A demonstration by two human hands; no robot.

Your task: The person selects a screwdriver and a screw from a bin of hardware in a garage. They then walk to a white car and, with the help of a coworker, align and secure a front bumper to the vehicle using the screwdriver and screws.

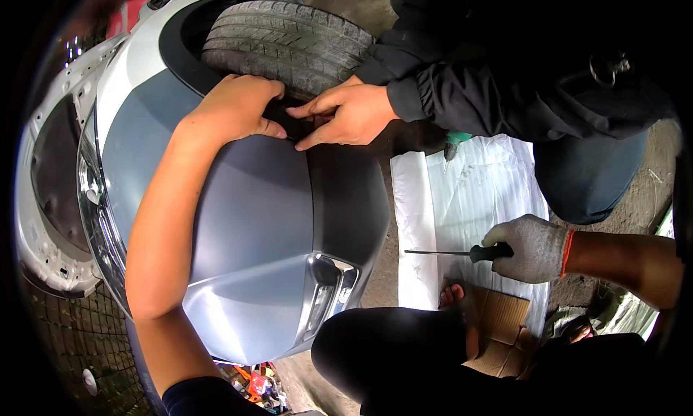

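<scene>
My bare left hand [232, 107] reaches over a grey car bumper [249, 189] to its edge at the wheel arch. Its fingers curl over that edge and its thumb lies against the outer face; the fingertips are partly hidden in shadow. Close beside it, another person's bare hand [354, 115], in a black sleeve, touches the same edge with thumb and fingers. Off to the right, my right hand [530, 248] wears a grey knitted glove. It is closed around the dark handle of a screwdriver [442, 253], whose thin shaft points left, apart from the bumper.
A tyre [289, 44] stands just beyond the hands. White sheeting [476, 192] and flattened cardboard [499, 315] lie on the ground to the right. My bent knee [382, 351] is near the bumper's fog-light trim [325, 293]. The other person's knee [588, 178] is at the right.
</scene>
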